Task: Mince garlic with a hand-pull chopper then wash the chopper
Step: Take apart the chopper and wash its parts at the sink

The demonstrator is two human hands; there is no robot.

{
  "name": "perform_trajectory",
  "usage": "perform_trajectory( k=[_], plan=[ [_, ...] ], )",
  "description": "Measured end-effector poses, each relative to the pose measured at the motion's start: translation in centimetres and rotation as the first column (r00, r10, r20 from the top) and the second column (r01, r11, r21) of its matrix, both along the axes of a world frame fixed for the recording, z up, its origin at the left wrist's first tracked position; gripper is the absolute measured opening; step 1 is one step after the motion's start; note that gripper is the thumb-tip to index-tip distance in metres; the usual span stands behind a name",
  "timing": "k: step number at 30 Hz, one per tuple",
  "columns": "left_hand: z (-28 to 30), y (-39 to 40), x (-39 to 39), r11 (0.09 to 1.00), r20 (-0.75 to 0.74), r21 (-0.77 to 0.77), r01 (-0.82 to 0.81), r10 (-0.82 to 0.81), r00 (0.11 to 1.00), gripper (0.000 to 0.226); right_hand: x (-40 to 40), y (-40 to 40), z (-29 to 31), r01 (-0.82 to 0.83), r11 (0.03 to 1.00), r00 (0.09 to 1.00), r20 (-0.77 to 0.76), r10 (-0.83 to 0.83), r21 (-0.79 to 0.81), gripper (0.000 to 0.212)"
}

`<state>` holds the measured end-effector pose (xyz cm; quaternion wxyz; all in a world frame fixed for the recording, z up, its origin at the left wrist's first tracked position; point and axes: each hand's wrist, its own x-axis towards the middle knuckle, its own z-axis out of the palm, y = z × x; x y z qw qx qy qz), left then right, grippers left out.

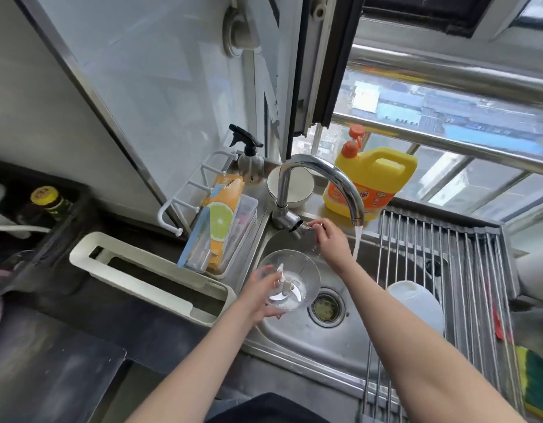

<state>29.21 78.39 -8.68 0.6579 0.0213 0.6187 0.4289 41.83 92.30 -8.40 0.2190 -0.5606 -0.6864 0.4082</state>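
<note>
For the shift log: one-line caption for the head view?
Left hand holds chopper bowl over sink; right hand on tap handle, water running.

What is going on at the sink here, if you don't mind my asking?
A person is washing up at the sink. The left hand holds the clear chopper bowl, blade still inside, over the basin. The right hand grips the tap handle, and water runs from the spout beside the bowl, not into it.
</note>
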Motion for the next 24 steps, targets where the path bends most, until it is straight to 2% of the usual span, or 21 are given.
perform_trajectory(
  k=[4,7,10,14,16,18,19,20,22,24],
  plan=[
    [-1.1,-0.2,0.4,1.000,0.041,-0.021,-0.020,0.020,0.999,0.037,-1.4,-0.1,-0.3,0.066,0.992,0.990,0.114,-0.079,0.111,0.019],
    [-1.5,0.4,0.5,1.000,0.040,-0.023,-0.013,0.014,0.999,0.039,-2.9,1.1,1.6,-0.071,0.978,0.967,0.253,0.020,0.196,0.019],
    [-1.2,1.6,0.3,1.000,0.017,-0.020,-0.011,0.012,1.000,0.033,-3.3,2.1,2.6,-0.179,0.966,0.932,0.347,0.105,0.187,0.017],
    [-1.0,2.9,0.2,1.000,-0.019,-0.006,-0.004,0.004,1.000,0.027,-2.9,1.0,3.6,-0.081,0.995,0.974,0.215,0.066,0.061,0.029],
    [-1.4,3.0,0.0,1.000,-0.040,-0.009,-0.011,0.011,0.999,0.024,-1.7,-1.1,3.7,-0.035,0.990,0.994,0.111,0.019,0.136,0.032],
    [-1.7,2.8,-0.2,1.000,-0.066,-0.016,-0.022,0.021,0.998,0.025,0.7,-3.9,2.0,-0.003,0.966,0.997,0.082,-0.019,0.258,0.028],
    [-1.7,2.7,-0.3,1.000,-0.079,-0.023,-0.021,0.019,0.997,0.025,2.0,-5.3,0.8,-0.026,0.970,0.993,0.122,-0.004,0.240,0.027],
    [-1.7,2.5,-0.4,0.999,-0.088,-0.036,-0.016,0.013,0.996,0.026,3.1,-6.6,-0.5,-0.086,0.986,0.977,0.204,0.055,0.144,0.028],
    [-1.7,2.2,-0.6,0.998,-0.100,-0.067,-0.016,0.010,0.995,0.026,4.5,-9.0,-2.3,-0.264,0.963,0.900,0.344,0.268,-0.060,0.035],
    [-1.6,2.3,-0.9,0.998,-0.091,-0.058,-0.016,0.011,0.996,0.028,4.7,-10.3,-3.0,-0.269,0.963,0.905,0.337,0.260,-0.021,0.034]
  ],
)
